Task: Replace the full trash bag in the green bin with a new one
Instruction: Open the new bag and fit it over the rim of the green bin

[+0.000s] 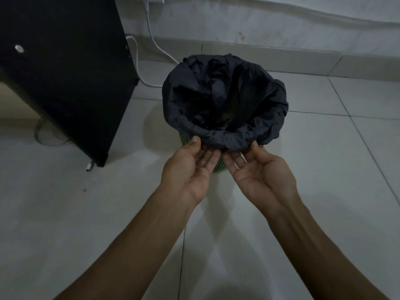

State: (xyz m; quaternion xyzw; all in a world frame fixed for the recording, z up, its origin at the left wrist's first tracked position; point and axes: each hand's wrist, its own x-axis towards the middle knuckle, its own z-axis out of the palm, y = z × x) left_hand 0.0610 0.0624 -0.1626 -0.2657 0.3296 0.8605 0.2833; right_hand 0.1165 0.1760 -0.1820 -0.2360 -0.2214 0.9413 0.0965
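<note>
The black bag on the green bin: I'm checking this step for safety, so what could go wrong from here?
Both hands, left and right, touch only the near folded edge of the black bag, so thin plastic might tear or slip. The light green bin could tip toward the person. The white cable lies close behind.

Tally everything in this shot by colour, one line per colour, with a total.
Black: 2, the trash bag and the cabinet panel
Green: 1, the mesh bin
White: 2, the cables by the wall, and perhaps a third by the panel's foot
Total: 5, not counting the left hand and right hand
</note>
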